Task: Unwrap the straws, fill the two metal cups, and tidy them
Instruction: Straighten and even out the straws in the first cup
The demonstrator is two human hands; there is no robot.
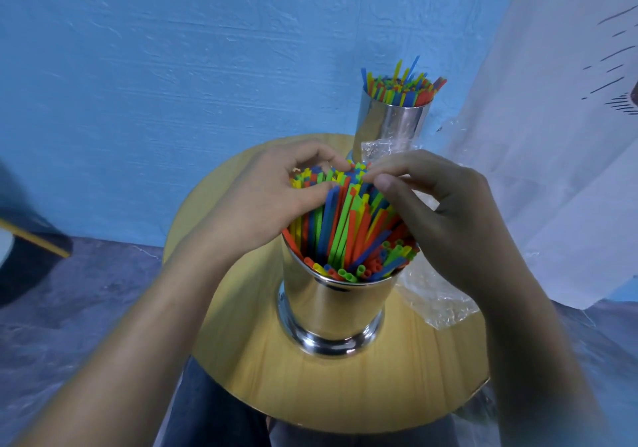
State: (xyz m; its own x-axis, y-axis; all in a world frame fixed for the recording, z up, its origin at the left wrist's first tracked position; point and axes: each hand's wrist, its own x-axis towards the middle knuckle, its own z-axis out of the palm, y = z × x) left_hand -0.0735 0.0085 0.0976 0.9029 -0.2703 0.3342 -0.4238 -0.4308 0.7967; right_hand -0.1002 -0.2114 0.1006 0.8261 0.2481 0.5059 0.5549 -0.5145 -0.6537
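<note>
On the round wooden table point(241, 360) the near metal cup point(333, 305) is stood upright. Coloured straws point(345, 225) are packed in it, long axes near vertical, leaning away. Tips are gripped by the curled left hand point(272, 198) and pinched by the right hand point(445, 218) — each equally near.

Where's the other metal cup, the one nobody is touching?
In the head view, the far shiny metal cup stands at the back edge of the round wooden table, right of centre, behind the near cup, beside crumpled clear plastic wrap.
</note>
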